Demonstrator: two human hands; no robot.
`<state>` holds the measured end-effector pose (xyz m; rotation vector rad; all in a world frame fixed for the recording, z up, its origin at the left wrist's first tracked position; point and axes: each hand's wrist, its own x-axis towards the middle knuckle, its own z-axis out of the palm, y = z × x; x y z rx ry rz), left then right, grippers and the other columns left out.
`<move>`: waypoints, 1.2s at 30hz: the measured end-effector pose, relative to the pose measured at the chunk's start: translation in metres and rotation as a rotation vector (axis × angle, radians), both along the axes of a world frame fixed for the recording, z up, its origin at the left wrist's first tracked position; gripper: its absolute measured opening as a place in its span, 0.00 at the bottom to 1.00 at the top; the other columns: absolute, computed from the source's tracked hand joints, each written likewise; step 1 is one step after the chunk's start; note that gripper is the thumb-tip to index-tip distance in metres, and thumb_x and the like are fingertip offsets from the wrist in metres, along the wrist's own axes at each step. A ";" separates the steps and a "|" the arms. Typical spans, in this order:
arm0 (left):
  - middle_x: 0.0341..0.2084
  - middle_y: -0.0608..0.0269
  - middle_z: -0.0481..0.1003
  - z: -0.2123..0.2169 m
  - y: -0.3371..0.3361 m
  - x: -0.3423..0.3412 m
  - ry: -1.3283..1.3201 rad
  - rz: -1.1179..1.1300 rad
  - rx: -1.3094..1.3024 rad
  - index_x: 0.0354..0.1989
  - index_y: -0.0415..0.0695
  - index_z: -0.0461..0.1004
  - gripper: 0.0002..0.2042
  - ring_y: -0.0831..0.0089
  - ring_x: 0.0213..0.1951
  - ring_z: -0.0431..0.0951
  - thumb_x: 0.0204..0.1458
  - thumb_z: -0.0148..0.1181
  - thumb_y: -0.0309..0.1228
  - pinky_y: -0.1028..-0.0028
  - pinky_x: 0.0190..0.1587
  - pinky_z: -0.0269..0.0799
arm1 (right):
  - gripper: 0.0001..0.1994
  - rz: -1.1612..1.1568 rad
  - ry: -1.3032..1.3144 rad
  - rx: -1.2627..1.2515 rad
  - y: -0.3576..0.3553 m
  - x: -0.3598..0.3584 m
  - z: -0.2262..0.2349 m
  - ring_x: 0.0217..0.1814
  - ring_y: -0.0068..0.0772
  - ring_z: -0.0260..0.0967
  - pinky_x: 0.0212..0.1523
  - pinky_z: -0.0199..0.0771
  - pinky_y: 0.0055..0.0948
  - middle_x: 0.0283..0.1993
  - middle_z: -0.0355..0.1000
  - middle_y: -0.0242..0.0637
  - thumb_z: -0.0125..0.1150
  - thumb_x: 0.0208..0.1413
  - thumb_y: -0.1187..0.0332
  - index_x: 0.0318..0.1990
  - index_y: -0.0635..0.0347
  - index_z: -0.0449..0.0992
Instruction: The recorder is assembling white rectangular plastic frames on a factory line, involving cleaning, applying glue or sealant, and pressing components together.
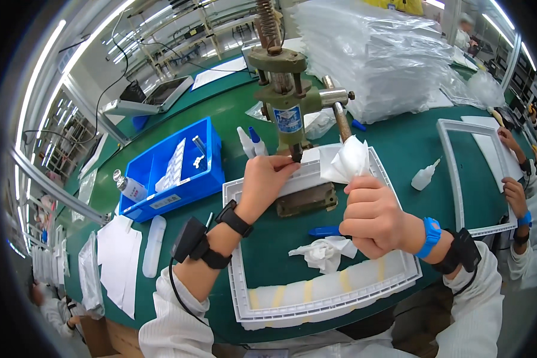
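blue bin w/ small white parts, left hand nearby

White frame with yellow tape stripes, green table, blue bin.

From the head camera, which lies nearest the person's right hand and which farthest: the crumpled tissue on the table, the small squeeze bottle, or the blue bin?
From the right hand:
1. Crumpled tissue, just below-left of it, inside the white frame.
2. Small squeeze bottle, up to its right on the green table.
3. Blue bin, far left, beyond the left hand.
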<state>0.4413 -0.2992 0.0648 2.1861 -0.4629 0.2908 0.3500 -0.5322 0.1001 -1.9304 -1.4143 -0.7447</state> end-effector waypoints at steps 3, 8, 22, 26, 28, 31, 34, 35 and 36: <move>0.23 0.51 0.81 0.001 0.001 0.001 0.004 0.005 -0.029 0.34 0.33 0.81 0.13 0.75 0.21 0.77 0.47 0.68 0.33 0.75 0.28 0.71 | 0.05 -0.032 -0.033 -0.099 0.001 0.002 -0.004 0.25 0.36 0.61 0.49 0.71 0.37 0.19 0.57 0.33 0.56 0.32 0.76 0.18 0.57 0.66; 0.21 0.46 0.77 0.000 -0.004 0.002 -0.099 -0.040 0.038 0.32 0.37 0.81 0.12 0.54 0.24 0.80 0.47 0.66 0.35 0.68 0.28 0.72 | 0.06 -0.105 -0.083 -0.196 -0.004 -0.004 -0.001 0.34 0.39 0.68 0.51 0.70 0.37 0.23 0.61 0.35 0.58 0.32 0.73 0.19 0.56 0.66; 0.17 0.51 0.78 0.005 -0.003 -0.003 -0.047 -0.004 -0.051 0.28 0.28 0.79 0.12 0.76 0.19 0.74 0.45 0.67 0.29 0.74 0.25 0.67 | 0.05 0.006 0.030 -0.184 0.001 -0.010 0.038 0.27 0.43 0.64 0.50 0.67 0.38 0.20 0.63 0.37 0.57 0.35 0.75 0.19 0.60 0.67; 0.18 0.51 0.78 0.002 -0.003 0.000 -0.063 -0.004 -0.044 0.28 0.28 0.79 0.12 0.75 0.20 0.75 0.45 0.67 0.29 0.73 0.26 0.68 | 0.04 -0.043 0.117 -0.297 0.006 -0.013 0.051 0.27 0.43 0.67 0.51 0.67 0.36 0.21 0.67 0.38 0.57 0.33 0.74 0.21 0.61 0.71; 0.19 0.50 0.79 0.004 -0.003 -0.003 -0.045 -0.007 -0.012 0.30 0.30 0.80 0.11 0.69 0.21 0.79 0.45 0.66 0.28 0.73 0.28 0.71 | 0.04 -0.038 0.093 -0.314 0.010 -0.011 0.052 0.26 0.43 0.67 0.48 0.67 0.36 0.19 0.68 0.38 0.57 0.32 0.73 0.20 0.60 0.72; 0.19 0.49 0.78 0.003 -0.004 -0.006 -0.041 -0.013 -0.048 0.30 0.31 0.80 0.11 0.68 0.21 0.79 0.46 0.66 0.29 0.73 0.28 0.71 | 0.04 -0.088 0.044 -0.540 0.012 -0.013 0.061 0.22 0.43 0.67 0.42 0.64 0.34 0.16 0.69 0.38 0.57 0.29 0.70 0.17 0.59 0.73; 0.20 0.47 0.78 0.002 0.002 -0.005 -0.046 -0.001 0.026 0.30 0.33 0.80 0.11 0.63 0.22 0.80 0.45 0.66 0.30 0.72 0.29 0.72 | 0.05 -0.147 -0.035 -0.745 0.012 -0.014 0.056 0.18 0.41 0.66 0.37 0.61 0.33 0.13 0.69 0.39 0.58 0.28 0.66 0.14 0.57 0.71; 0.20 0.47 0.78 0.003 0.008 -0.006 -0.041 0.031 0.039 0.30 0.33 0.80 0.11 0.63 0.22 0.80 0.45 0.66 0.30 0.72 0.29 0.72 | 0.06 -0.152 -0.094 -0.736 0.017 -0.013 0.052 0.16 0.40 0.65 0.36 0.59 0.32 0.12 0.70 0.39 0.58 0.28 0.65 0.12 0.56 0.71; 0.21 0.47 0.78 0.003 0.009 -0.006 -0.055 0.028 0.059 0.31 0.33 0.81 0.11 0.61 0.23 0.81 0.45 0.67 0.30 0.71 0.29 0.72 | 0.07 -0.138 -0.096 -0.711 0.018 -0.011 0.044 0.15 0.38 0.64 0.35 0.60 0.33 0.12 0.69 0.38 0.58 0.29 0.64 0.12 0.55 0.70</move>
